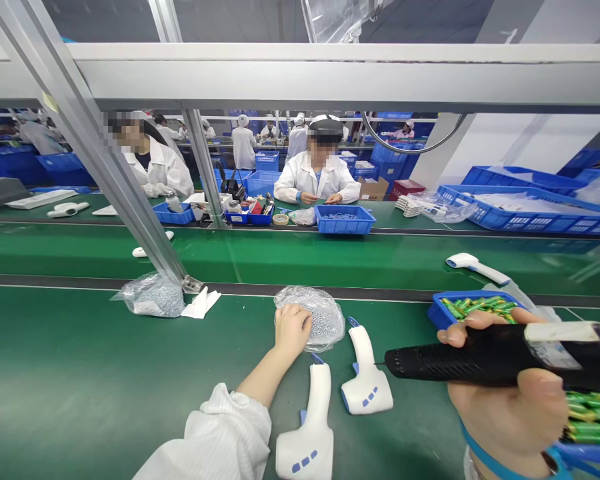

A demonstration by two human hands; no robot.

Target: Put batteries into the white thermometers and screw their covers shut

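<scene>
— What's nearest you?

— My right hand (510,400), closed tight round a black power screwdriver (460,363) at the near right. Its tip points left, just beside the right thermometer gun (367,387). The left thermometer gun (307,440) lies nearer me. Both lie flat on the green bench (80,373).

— And the other hand?

— My left hand (291,330) reaches a little farther, fingers curled down onto a clear bag of screws (325,320). I cannot tell whether they have pinched anything.

— Beyond that?

— To the right is a blue tray (437,313) of green batteries. To the far left is a second bag (153,297). Farther on, a white thermometer (475,267) lies on the belt (330,257), and across it a co-worker (317,177) in white sits.
</scene>
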